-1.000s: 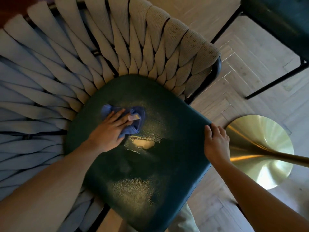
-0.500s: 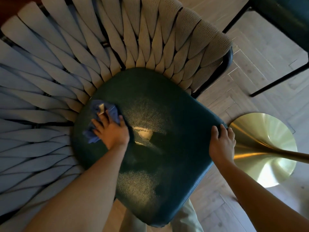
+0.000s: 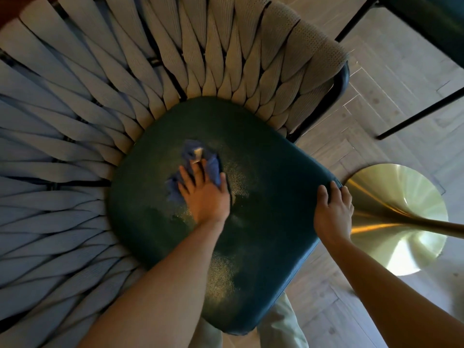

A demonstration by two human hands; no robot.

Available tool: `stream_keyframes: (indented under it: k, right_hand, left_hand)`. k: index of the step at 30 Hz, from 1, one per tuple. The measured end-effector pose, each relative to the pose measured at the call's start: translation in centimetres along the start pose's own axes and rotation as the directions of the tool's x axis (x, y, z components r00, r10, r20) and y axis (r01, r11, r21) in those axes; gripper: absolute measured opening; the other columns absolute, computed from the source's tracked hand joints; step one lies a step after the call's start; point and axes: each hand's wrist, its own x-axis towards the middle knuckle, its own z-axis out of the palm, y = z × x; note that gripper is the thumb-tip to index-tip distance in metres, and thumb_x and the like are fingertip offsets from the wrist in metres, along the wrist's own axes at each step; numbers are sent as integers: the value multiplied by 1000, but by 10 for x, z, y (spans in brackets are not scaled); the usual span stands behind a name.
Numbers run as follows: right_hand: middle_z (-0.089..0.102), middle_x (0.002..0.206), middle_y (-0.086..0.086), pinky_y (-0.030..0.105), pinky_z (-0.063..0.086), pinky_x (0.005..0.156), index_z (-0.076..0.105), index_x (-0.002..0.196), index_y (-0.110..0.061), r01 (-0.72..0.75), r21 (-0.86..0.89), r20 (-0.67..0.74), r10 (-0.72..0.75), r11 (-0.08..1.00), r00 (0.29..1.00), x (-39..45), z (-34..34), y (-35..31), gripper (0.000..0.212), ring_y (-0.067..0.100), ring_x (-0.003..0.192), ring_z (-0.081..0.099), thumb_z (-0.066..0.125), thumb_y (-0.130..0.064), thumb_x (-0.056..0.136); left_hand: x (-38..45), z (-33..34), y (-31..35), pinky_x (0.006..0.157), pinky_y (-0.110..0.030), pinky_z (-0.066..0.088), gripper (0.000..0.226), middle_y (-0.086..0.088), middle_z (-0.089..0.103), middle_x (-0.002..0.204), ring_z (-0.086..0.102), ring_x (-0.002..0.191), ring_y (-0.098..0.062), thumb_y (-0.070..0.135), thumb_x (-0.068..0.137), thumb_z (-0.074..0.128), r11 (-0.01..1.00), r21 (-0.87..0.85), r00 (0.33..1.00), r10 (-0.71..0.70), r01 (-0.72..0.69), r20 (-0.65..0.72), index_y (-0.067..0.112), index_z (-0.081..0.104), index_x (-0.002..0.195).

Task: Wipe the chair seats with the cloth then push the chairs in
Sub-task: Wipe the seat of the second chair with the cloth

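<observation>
left hand (image 3: 204, 197) presses the crumpled blue cloth (image 3: 200, 163) flat-fingered on the dark green leather chair seat (image 3: 263, 222), mid-seat, back edge just ahead. right hand (image 3: 332, 212) apparently grips the seat's right edge, though blurred.

You see a dark green pebbled leather chair seat (image 3: 263, 187), a crumpled blue cloth (image 3: 200, 162), a beige woven strap backrest (image 3: 226, 54), a shiny brass round base (image 3: 406, 197) and pale herringbone wood floor (image 3: 391, 79).
</observation>
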Motion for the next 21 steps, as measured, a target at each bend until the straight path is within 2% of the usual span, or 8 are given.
stream_keyframes:
  k: [2,3,6,11,13,15,19,21]
  right_hand:
    - [13,163,3,47,13,119,27,153,-21,-4,3,0,4,1000,1000,1,-2,0,58,24,149,8,26,-49,102]
    - [14,163,3,47,13,119,27,153,-22,-4,7,4,4,1000,1000,2,-3,0,58,25,149,9,26,-49,102]
    - [13,163,2,47,14,119,26,153,-22,-10,23,16,9,1000,1000,1,-4,-1,58,25,149,9,26,-49,102]
    - [11,163,1,47,14,119,24,153,-23,-12,5,15,12,1000,1000,0,-2,0,59,24,150,7,26,-51,101]
    - [12,163,2,46,13,119,25,153,-23,-10,0,12,10,1000,1000,1,-1,0,59,24,150,7,26,-50,101]
    - [12,163,2,45,13,119,26,153,-23,-5,0,17,5,1000,1000,2,-2,2,58,24,150,7,25,-51,101]
    - [12,163,1,45,12,119,26,153,-24,0,19,37,-1,1000,999,4,-5,5,58,24,149,8,26,-50,102]
    - [10,163,0,46,11,119,25,153,-25,0,32,32,-1,999,999,2,-4,4,58,23,150,6,25,-51,101]
  left_hand:
    - [-19,11,8,119,-52,13,66,-10,26,157,13,148,-35,55,95,28,912,144,922,374,-385,97,20,22,151]
    - [-30,13,-1,118,-52,18,65,-9,29,156,15,147,-33,52,95,33,791,178,809,560,-586,178,20,25,150]
    - [-44,8,-53,118,-50,20,62,-3,29,158,11,149,-26,47,96,37,566,145,580,751,-812,316,18,28,151]
    - [-26,-8,-52,119,-53,17,62,-11,35,154,19,147,-33,50,97,26,892,156,904,407,-423,128,17,31,149]
    - [-26,1,-6,119,-55,12,62,-12,31,156,17,146,-38,53,98,28,953,97,957,283,-288,63,21,23,151]
    - [-36,16,30,119,-56,12,64,-12,30,156,16,146,-39,54,97,31,923,101,928,363,-371,86,22,19,151]
    - [-65,23,16,119,-52,17,66,-3,26,159,11,149,-31,50,95,38,588,169,607,723,-791,330,22,22,152]
    - [-62,13,-17,117,-53,22,63,-3,30,158,16,148,-30,45,92,38,534,164,555,753,-829,354,21,29,150]
